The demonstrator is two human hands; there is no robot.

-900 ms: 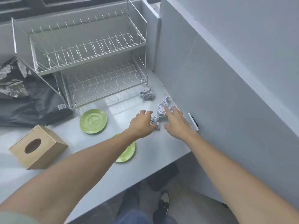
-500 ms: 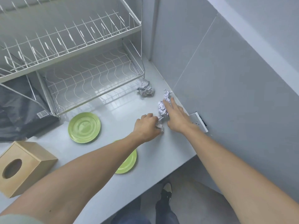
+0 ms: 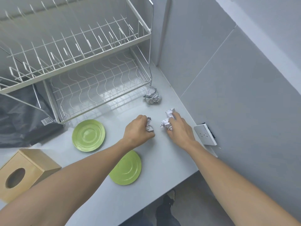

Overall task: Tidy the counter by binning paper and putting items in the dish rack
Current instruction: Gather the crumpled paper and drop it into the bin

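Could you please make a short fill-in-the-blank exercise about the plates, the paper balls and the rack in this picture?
1. The number of green plates on the counter is ____.
2. Each hand, left and right, is closed on a ball of crumpled ____.
3. One more paper ball lies untouched near the corner of the dish ____.
4. Both tiers of the dish rack hold ____ plates.

Missing words: two; paper; rack; no

The left hand (image 3: pixel 138 129) is fisted around a grey paper wad (image 3: pixel 149 126); the right hand (image 3: pixel 178 128) grips a white paper wad (image 3: pixel 167 119). A third wad (image 3: pixel 152 96) lies beyond them, beside the dish rack (image 3: pixel 78 51), with two green plates (image 3: pixel 88 135) nearer left
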